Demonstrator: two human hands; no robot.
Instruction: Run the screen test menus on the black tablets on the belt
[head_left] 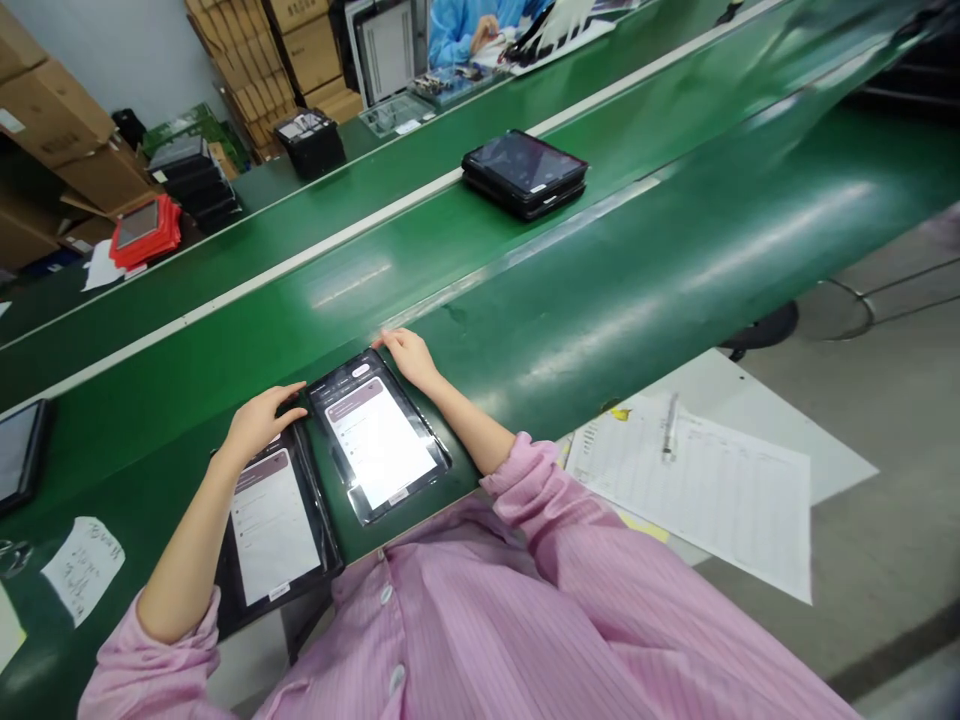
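Note:
Two tablets with lit white screens lie side by side on the green bench before me. My left hand point(259, 428) reaches over the top of the left tablet point(277, 530), thumb and forefinger apart. Its fingertips are by the upper left corner of the right tablet point(382, 440). At that tablet's upper right corner rests my right hand point(411, 358), its fingers stretched along the far edge. A clear film sticks out around the right tablet. Its dark frame is flat on the bench, while the left tablet extends over the near edge.
Stacked black tablets point(525, 170) sit on the green conveyor point(337, 290). Another tablet point(19, 455) and a handwritten note point(86, 568) are at left. Printed sheets point(697, 490) with a pen point(669, 430) lie at right. Across the line, a person in blue sleeves point(454, 35) works.

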